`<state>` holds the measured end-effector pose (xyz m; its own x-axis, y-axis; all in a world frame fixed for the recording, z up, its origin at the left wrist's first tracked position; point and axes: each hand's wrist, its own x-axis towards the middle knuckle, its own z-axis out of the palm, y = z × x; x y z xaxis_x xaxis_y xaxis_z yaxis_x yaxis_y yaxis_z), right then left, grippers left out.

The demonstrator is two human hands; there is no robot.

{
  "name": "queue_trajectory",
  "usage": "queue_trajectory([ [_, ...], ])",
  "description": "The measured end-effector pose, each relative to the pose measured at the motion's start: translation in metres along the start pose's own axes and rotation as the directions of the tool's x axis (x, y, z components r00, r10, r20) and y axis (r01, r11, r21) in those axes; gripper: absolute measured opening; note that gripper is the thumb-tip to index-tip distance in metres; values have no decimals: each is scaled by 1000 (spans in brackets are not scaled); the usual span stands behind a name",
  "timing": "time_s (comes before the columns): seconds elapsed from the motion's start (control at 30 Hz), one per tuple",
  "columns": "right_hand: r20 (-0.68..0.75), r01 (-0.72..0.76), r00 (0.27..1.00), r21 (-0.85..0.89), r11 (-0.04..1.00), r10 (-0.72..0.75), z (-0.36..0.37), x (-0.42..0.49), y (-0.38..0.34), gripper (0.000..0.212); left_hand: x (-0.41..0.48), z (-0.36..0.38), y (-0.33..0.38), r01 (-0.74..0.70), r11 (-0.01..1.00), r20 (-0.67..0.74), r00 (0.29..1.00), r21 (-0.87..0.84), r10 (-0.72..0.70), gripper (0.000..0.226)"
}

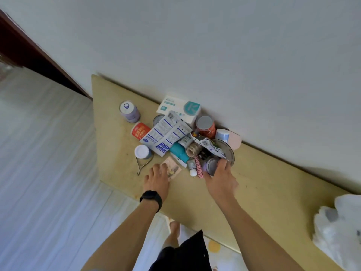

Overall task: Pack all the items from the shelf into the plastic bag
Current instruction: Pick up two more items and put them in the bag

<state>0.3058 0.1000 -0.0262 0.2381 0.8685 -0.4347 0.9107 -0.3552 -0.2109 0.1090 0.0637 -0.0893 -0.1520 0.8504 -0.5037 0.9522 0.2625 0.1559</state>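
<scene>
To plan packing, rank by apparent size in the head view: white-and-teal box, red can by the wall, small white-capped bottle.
Largest to smallest:
1. white-and-teal box
2. red can
3. small white-capped bottle, clearly smallest

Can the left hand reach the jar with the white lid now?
Probably yes. The left hand lies on a small card, and the jar stands close beyond it, uncovered; only flat metal nippers lie between.

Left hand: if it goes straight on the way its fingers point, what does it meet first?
The left hand rests on the small card. Straight on, it likely meets the lower corner of the blue-and-white pouch first, though depth is unclear.
</scene>
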Motion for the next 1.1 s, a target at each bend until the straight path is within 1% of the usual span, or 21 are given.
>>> queue_trajectory([
  [0.03,8,3,1000,-19,1000,-3,-1,-3,5,58,0,2,0,-1,1000,0,1000,6,1,50],
  [0.1,30,16,999,-49,999,-15,-1,-13,18,59,1,3,3,18,1000,9,1000,-2,-18,60],
  [0.17,53,19,998,-75,997,-15,2,-27,35,64,1,-1,5,60,997,17,998,-51,-59,75],
  [0.23,86,-9,996,-95,995,17,7,-41,53,70,1,-1,3,100,990,57,994,-96,-94,80],
  [0.27,112,-24,993,-121,992,38,9,-47,61,71,0,-1,2,113,985,89,991,-127,-102,75],
  [0.33,168,-35,984,-180,983,66,14,-56,75,69,-2,0,-2,125,964,145,985,-234,-92,53],
  [0.4,198,-31,978,-184,982,68,20,-60,83,68,-9,0,-5,121,932,171,983,-340,-66,38],
  [0.47,194,-29,979,-160,987,60,23,-60,85,67,-20,-3,-11,130,906,206,977,-402,-49,27],
  [0.53,179,-6,983,-158,987,35,26,-58,86,66,-32,-7,-22,141,874,209,977,-465,-46,25],
  [0.63,170,41,985,-104,994,-23,31,-53,86,60,-47,-18,-43,191,788,217,973,-585,-75,36],
  [0.67,180,64,983,-90,994,-47,33,-51,85,59,-51,-22,-51,231,743,230,967,-629,-107,33],
  [0.73,213,89,975,-85,992,-69,36,-49,81,60,-55,-31,-65,299,613,238,954,-731,-181,27],
  [0.77,221,98,972,-84,992,-77,38,-49,79,61,-55,-35,-72,298,559,226,954,-774,-196,24],
  [0.8,222,110,971,-85,990,-89,40,-50,76,62,-54,-39,-76,272,536,199,961,-799,-191,20],
  [0.83,221,126,970,-87,988,-104,42,-51,74,63,-52,-45,-79,229,584,157,973,-779,-172,15],
  [0.87,226,138,967,-88,986,-116,44,-53,71,62,-47,-51,-81,166,678,99,986,-716,-136,10],
  [0.93,250,156,960,-89,984,-129,46,-55,66,61,-34,-64,-80,25,885,-21,999,-464,-40,17],
  [0.97,259,159,957,-94,983,-130,46,-56,63,61,-28,-70,-78,-40,949,-57,998,-311,24,23],
  [1.03,263,157,957,-105,982,-125,46,-56,59,62,-15,-83,-73,-147,987,-64,988,-65,143,30],
  [1.07,264,161,956,-106,981,-128,45,-56,58,63,-7,-88,-70,-178,984,-47,983,-3,178,31],
  [1.1,268,167,954,-103,981,-134,45,-56,58,63,2,-91,-68,-182,983,-28,983,19,183,29],
])
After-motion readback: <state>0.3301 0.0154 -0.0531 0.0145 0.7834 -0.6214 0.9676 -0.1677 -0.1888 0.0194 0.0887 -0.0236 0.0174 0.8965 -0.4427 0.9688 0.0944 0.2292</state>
